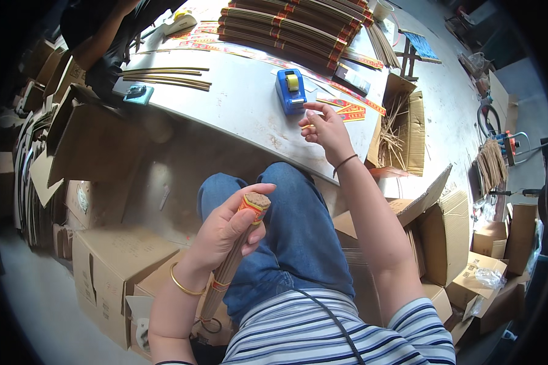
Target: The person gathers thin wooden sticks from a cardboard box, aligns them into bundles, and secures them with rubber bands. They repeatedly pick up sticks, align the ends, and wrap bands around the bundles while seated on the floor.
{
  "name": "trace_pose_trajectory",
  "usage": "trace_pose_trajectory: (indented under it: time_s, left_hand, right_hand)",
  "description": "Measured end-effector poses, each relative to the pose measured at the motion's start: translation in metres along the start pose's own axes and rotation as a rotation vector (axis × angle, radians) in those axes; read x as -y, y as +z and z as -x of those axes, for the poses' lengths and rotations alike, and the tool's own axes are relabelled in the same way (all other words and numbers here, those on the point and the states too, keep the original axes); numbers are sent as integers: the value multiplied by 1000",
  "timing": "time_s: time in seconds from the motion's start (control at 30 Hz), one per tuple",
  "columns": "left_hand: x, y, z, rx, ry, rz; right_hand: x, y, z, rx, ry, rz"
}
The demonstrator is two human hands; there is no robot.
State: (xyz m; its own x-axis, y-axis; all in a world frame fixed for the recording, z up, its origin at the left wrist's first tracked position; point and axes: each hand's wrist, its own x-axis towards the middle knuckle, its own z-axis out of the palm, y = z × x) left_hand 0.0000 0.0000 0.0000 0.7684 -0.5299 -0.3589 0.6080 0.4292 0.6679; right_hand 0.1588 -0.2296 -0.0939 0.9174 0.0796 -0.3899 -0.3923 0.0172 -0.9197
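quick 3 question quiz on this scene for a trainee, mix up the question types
1. True or false: the left hand grips a stick bundle.
2. What is closest to the right hand? A) tape dispenser B) cardboard box C) stacked bundles
3. Fill in: the dispenser sits on the ____.

Key: 1 true; 2 A; 3 table.

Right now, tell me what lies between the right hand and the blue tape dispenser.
In the head view, only bare grey tabletop separates the right hand from the blue tape dispenser.
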Motion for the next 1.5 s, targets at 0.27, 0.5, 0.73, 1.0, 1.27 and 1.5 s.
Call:
trace_pose_trajectory:
  time_s: [0.27,0.5,0.73,1.0,1.27,1.5]
  left_hand:
    - [1,-22,-2,28,57,47]
    - [2,-26,-1,50,61,38]
    - [0,-23,0,54,72,55]
    - [-2,-22,2,35,84,37]
    - [-17,-7,7,42,122,6]
    - [-14,8,26,-45,197,-108]
  right_hand:
    - [40,2,-53,19,318,-46]
    - [35,8,-54,42,231,-223]
    - [0,8,-54,42,95,-112]
    - [-12,22,-55,-135,15,60]
    - [6,41,-17,-89,-100,337]
    - [79,51,143,457,-420,48]
